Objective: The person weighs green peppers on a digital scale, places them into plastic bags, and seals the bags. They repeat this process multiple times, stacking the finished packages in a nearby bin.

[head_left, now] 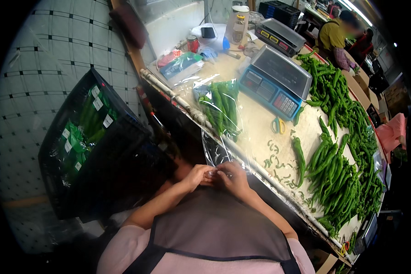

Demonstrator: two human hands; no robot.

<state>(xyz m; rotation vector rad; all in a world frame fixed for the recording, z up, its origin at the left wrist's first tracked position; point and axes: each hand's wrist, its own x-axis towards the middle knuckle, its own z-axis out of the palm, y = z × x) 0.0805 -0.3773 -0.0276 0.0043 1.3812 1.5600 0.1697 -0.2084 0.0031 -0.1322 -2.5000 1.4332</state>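
Note:
A clear plastic bag [222, 111] filled with long green peppers [222, 102] lies at the near edge of the worktable [257, 137]. Its open end hangs over the edge towards my body. My left hand [199, 176] pinches the end of the bag's film between thumb and fingers. Close beside it, my right hand [233, 176] grips the same end, the two sets of fingertips almost touching. Just what the fingertips do with the film is too small to tell. Both hands are in front of my dark apron [212, 219].
Left of me a black crate [130, 123] holds several labelled bags of peppers [97, 102]. On the table are a blue scale [263, 89], scissors [278, 125], a loose pepper [298, 161] and pepper heaps [335, 171]. A second scale [274, 39] stands behind. A co-worker [332, 37] is across the table.

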